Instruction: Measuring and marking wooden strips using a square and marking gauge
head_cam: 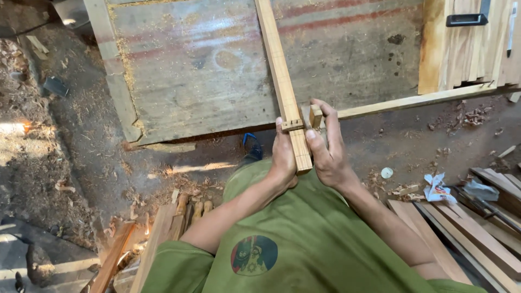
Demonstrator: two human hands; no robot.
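The left hand (283,157) is closed around the near end of a long wooden strip (282,81), fingers wrapped on its left edge and the thumb side against the wood, just above a green shirt (304,239). The right hand (325,146) sits on the other side of the same strip, its palm and thumb pressed to the right edge, while its fingers curl loosely over a small wooden block (316,115) held at the strip's side. The block is short, upright and pale brown, touching the strip beside a notch (292,125) cut across it. Seen from the head camera looking straight down, the strip runs from the hands away and slightly left, lying across a large worn board (206,70) dusted with sawdust. A thinner pale slat (412,100) runs from near the right hand out to the right, along the board's lower edge. At the far right stands a lighter wooden panel (461,49) with a black handle (467,20). The ground around is dark earth (81,135) strewn with shavings. Loose planks (467,233) lie at the lower right, with a crumpled white wrapper (437,190) near them, and more wood pieces (168,228) lie at the lower left.
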